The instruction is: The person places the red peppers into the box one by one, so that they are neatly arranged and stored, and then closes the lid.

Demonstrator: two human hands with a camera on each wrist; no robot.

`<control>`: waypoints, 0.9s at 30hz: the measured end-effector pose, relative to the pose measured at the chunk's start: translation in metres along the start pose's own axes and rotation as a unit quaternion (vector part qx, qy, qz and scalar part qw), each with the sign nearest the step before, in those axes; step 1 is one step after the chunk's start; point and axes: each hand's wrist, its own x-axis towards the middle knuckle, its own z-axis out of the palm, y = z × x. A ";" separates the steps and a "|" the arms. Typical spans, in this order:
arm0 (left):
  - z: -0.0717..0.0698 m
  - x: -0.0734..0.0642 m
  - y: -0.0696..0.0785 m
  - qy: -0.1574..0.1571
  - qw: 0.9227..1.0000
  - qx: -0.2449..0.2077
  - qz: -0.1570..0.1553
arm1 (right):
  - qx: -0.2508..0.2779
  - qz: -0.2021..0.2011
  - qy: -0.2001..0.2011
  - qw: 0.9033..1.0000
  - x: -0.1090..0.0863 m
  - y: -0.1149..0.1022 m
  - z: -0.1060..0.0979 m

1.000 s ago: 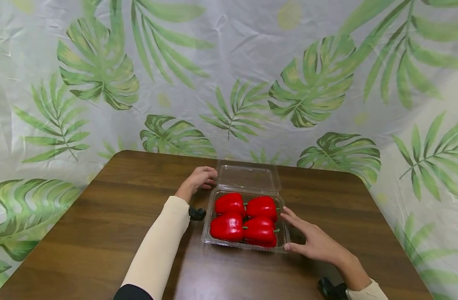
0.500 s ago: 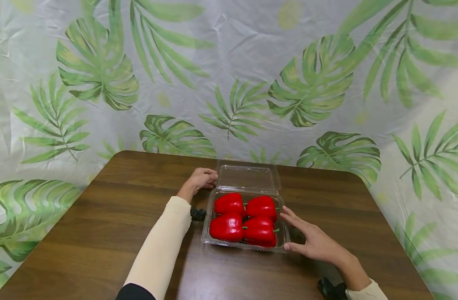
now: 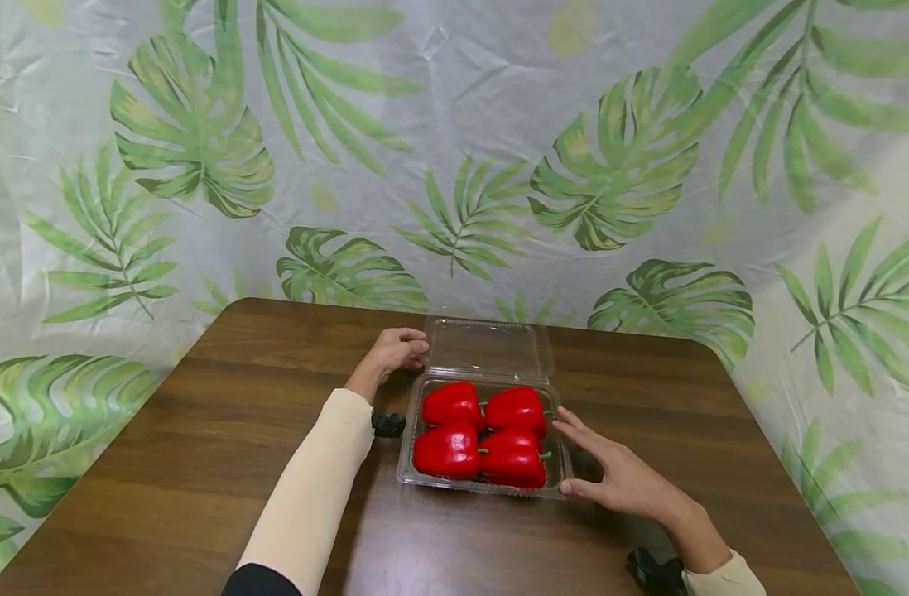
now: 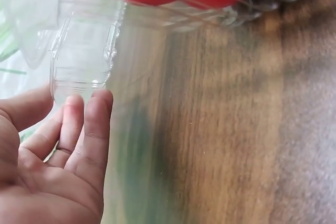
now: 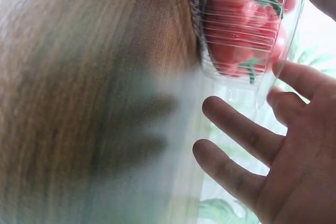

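A clear plastic clamshell container (image 3: 406,463) stands on the table with its hinged lid (image 3: 488,348) laid back toward the wall. Several glossy red bell peppers (image 3: 445,451) with green stems fill the base. My left hand (image 3: 396,352) pinches the lid's left edge; in the left wrist view the thumb lies on one side of the lid rim (image 4: 81,72) and fingertips on the other. On the right side of the base, my right hand (image 3: 622,476) spreads its fingers, with thumb and fingertips right at the rim. Its palm faces the container in the right wrist view.
The brown wooden table (image 3: 223,463) has rounded far corners. Behind it hangs a pale cloth (image 3: 492,108) printed with green leaves. A black wrist device (image 3: 387,425) on the left arm sits close to the container's left side.
My left fingers have closed together onto the lid's edge, and the lid has tipped slightly up on its left side. My right hand keeps its place beside the base.
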 end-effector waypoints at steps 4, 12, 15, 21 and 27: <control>-0.001 -0.001 0.003 0.007 1.000 0.003 0.009 | 0.000 -0.001 -0.001 1.000 0.001 0.000 0.000; 0.003 0.003 0.010 0.020 0.998 -0.020 0.056 | -0.001 -0.003 -0.006 1.000 -0.001 0.001 -0.001; 0.003 0.002 0.013 0.019 0.997 -0.046 0.060 | -0.001 -0.007 -0.004 1.000 0.000 0.000 0.000; -0.003 0.002 0.019 0.023 0.994 -0.082 0.064 | 0.001 -0.012 0.000 1.000 0.002 -0.001 0.000; -0.008 0.003 0.025 0.011 0.994 -0.075 0.077 | 0.009 -0.008 -0.003 1.000 0.002 -0.001 0.002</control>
